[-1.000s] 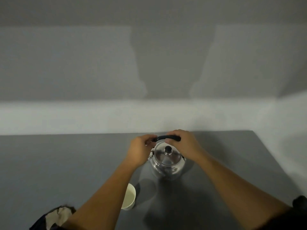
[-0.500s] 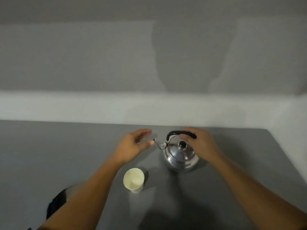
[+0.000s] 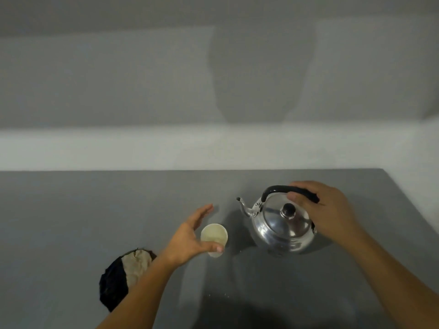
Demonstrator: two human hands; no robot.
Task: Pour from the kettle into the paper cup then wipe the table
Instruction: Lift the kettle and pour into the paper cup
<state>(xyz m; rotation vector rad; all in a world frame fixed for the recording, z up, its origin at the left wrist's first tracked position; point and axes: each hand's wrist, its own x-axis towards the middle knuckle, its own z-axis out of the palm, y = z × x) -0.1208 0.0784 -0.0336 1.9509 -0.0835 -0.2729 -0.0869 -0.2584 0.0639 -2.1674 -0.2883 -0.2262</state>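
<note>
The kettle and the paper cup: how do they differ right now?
The kettle is shiny metal with a lid; the paper cup is pale, smaller and open-topped. The right hand grips the kettle's handle; the left hand is open around the paper cup. Both stand upright on the table.

Dim, flat light leaves the soft, slightly blurred view grey, with a head-shaped shadow on the wall [image 3: 261,74] at twelve o'clock and glints on the kettle [image 3: 282,224].
</note>
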